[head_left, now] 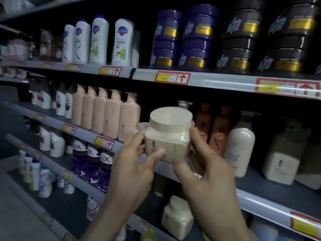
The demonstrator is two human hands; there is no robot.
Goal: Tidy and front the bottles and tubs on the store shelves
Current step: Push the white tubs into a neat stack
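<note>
While our left hand (pixel 137 164) and right hand (pixel 206 166) gripped the cream tub (pixel 167 138), fingers curled round its sides, at the middle shelf's (pixel 260 200) front edge, the pink bottles (pixel 111 113) stood fronted; we judged much remained.

Cream, pink, purple and black stock on grey shelves.
The cream tub (pixel 167 145) at centre has a beige lid and a small dark emblem. Pink bottles (pixel 106 112) stand at 9 o'clock, white bottles (pixel 99 40) with blue caps at 11. Purple tubs (pixel 182 39) at 12 and black tubs (pixel 243 26) at 2 carry gold labels. Purple LUX bottles (pixel 92 164) sit at 8. Red-and-yellow price tags (pixel 172 78) mark the shelf edges (pixel 225 82).
</note>
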